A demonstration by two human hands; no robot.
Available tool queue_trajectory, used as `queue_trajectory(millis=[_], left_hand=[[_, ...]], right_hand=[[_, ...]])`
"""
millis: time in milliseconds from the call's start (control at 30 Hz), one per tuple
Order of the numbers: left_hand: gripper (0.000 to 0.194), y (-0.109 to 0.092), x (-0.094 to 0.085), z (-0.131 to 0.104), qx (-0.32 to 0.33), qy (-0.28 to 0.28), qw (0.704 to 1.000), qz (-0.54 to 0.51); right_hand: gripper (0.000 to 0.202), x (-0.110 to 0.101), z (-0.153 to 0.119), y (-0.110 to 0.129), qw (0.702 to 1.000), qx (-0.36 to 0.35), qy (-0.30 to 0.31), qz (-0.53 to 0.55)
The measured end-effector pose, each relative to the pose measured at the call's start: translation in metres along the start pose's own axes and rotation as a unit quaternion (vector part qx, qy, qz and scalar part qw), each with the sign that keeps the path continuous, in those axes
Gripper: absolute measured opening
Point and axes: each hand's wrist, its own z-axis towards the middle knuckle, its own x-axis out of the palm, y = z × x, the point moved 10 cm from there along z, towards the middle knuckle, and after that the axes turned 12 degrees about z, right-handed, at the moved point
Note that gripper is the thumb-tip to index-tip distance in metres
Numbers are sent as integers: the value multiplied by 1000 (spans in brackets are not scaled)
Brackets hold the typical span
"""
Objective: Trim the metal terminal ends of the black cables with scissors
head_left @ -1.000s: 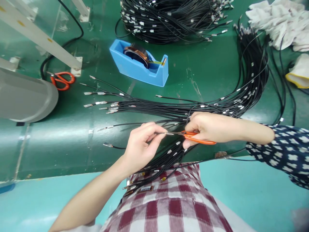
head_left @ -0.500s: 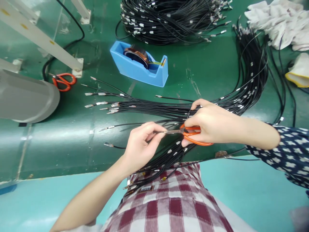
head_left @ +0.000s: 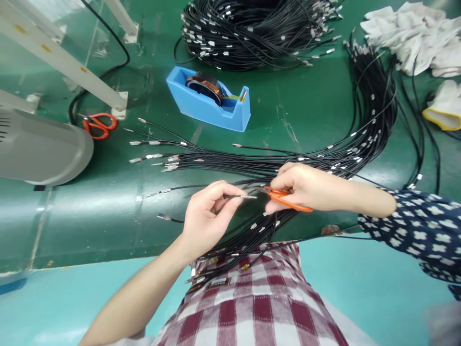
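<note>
Between thumb and forefinger, my left hand (head_left: 212, 216) pinches a thin black cable whose pale tip (head_left: 248, 196) sticks out to the right. My right hand (head_left: 293, 187) is closed round orange-handled scissors (head_left: 293, 202), whose blades point left, just apart from that tip. Behind and under both hands runs a bundle of black cables (head_left: 223, 161) with white labels. More labelled cables (head_left: 252, 235) hang over the table edge onto the checked apron.
A blue tape dispenser (head_left: 212, 108) stands behind the bundle, with a large cable coil (head_left: 248, 38) beyond it. Orange scissors (head_left: 100, 126) lie beside a grey device (head_left: 43, 146) at the left. White gloves (head_left: 414, 38) lie at the back right.
The scissors in my right hand have drawn back from the cable tip in my left hand. The right fingers have folded closer round the handles. The whole view has shifted slightly.
</note>
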Motion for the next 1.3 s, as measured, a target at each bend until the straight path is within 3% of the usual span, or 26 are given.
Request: queue_trajectory(millis=[167, 400, 467, 567, 700, 900, 1133, 1300], left_hand=[[10, 2, 1, -1, -5, 9, 1000, -5], [19, -6, 3, -2, 42, 37, 998, -12], [19, -4, 3, -3, 37, 34, 998, -23], [16, 0, 3, -3, 22, 17, 999, -35], [15, -4, 3, -2, 38, 3, 999, -26], [17, -15, 3, -3, 74, 20, 997, -11], [14, -21, 5, -3, 109, 13, 993, 43], [11, -27, 6, -9, 175, -5, 980, 98]], right_hand=[[50, -10, -3, -21, 977, 98, -76, 173], [40, -6, -2, -17, 949, 84, -108, 285], [41, -8, -2, -16, 959, 75, -115, 247], [47, -16, -5, -3, 986, 27, -133, 97], [48, -19, -9, 16, 990, -33, -127, -51], [53, -23, -15, 26, 981, -48, -131, -133], [43, -19, -22, 42, 966, -76, -120, -215], [40, -16, -22, 43, 955, -86, -90, -270]])
